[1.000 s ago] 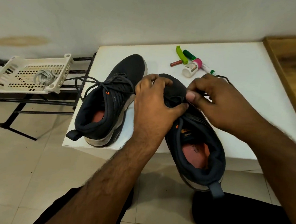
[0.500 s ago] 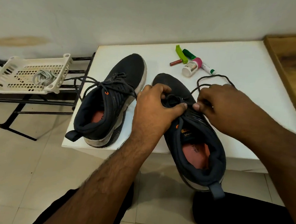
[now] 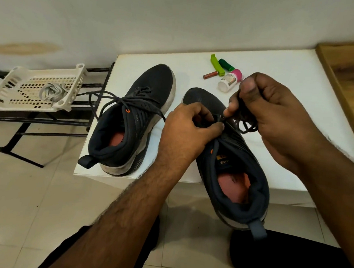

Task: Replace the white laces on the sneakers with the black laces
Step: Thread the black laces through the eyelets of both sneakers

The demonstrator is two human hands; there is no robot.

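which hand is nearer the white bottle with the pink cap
Right. The right hand is raised just beside the white bottle with the pink cap; the left hand sits lower, on the near sneaker.

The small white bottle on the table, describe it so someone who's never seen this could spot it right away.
On the white table, look at the far side, just beyond the right hand. A cluster of small items lies there; the bottle lies on its side nearest the hand, the only white one, with a pink cap, beside a green clip and a reddish-brown tube.
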